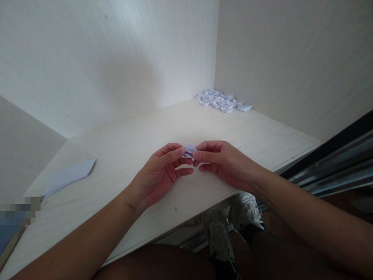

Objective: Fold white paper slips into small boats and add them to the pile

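Between my two hands is a small folded piece of white paper, held just above the white board surface. My left hand pinches its left end between thumb and forefinger, with the lower fingers loosely curled. At the right end, the thumb and fingertips of my right hand close on the same paper. The fingertips cover part of it, so its full folded shape is hidden.
In the far right corner lies a pile of small folded paper boats. A stack of white paper sheets rests at the left. Pale walls rise behind and at the sides. Below the front edge are shoes.
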### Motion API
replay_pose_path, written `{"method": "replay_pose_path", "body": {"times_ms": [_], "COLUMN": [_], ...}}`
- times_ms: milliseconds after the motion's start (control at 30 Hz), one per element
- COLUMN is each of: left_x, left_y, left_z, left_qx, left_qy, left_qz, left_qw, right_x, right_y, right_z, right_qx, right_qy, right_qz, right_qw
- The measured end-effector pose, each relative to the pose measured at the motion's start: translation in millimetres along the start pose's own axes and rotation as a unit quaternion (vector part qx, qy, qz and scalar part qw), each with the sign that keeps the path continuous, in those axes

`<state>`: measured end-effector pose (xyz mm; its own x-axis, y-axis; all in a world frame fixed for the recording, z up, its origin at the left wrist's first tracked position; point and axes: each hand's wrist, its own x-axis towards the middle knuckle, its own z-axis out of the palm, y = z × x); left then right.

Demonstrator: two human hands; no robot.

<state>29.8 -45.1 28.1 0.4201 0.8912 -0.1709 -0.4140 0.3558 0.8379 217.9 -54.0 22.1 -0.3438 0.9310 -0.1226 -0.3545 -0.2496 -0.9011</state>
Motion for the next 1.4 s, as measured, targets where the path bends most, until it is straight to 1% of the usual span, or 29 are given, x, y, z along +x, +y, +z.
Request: {"method": "replay_pose_path", "body": {"times_ms": [133,267,500,667,833,900,1000,1067,1100,1167,1233,1267,1333,1400], "left_x": [-2,-3,-6,-8,-8,-8,-8,-7,-6,-4,-3,-2,-2,-3], "left_y": [1,2,2,2,1,0,-1,-2,-3,-3,-4,-4,-3,-3], "left_z": [-0.2,-0.7,0.7,2.0,3.1,2.8,2.0,1.9,1.8,1.7,1.2,0.7,-0.5,-1.9], "left_qx": [0.002,0.02,0.052,0.036,0.035,0.04,0.06,0.079,0.09,0.112,0.126,0.128,0.122,0.116], "left_qy": [-0.006,-0.015,-0.037,-0.029,-0.062,-0.063,-0.038,-0.009,0.009,0.042,0.061,0.06,0.046,0.02], "left_qz": [0.003,0.023,0.054,0.052,0.067,0.076,0.092,0.105,0.11,0.117,0.122,0.124,0.127,0.124], "left_qw": [1.0,0.999,0.996,0.998,0.995,0.994,0.993,0.991,0.99,0.986,0.983,0.982,0.983,0.985], "right_x": [-1,-1,-2,-3,-2,-2,1,3,4,5,6,5,5,4], "right_y": [3,6,6,7,10,11,13,13,13,12,10,9,8,8], "right_z": [2,2,0,2,4,4,4,4,4,3,3,3,3,3], "right_qx": [0.043,0.07,0.068,0.056,0.063,0.063,0.023,-0.037,-0.076,-0.159,-0.219,-0.23,-0.205,-0.128], "right_qy": [-0.03,-0.059,-0.068,-0.07,-0.073,-0.072,-0.04,0.005,0.031,0.079,0.104,0.102,0.077,0.031], "right_qz": [0.027,0.026,0.013,0.011,-0.01,-0.024,-0.065,-0.124,-0.16,-0.224,-0.251,-0.248,-0.219,-0.168], "right_qw": [0.998,0.995,0.995,0.996,0.995,0.995,0.997,0.992,0.984,0.958,0.937,0.935,0.951,0.977]}}
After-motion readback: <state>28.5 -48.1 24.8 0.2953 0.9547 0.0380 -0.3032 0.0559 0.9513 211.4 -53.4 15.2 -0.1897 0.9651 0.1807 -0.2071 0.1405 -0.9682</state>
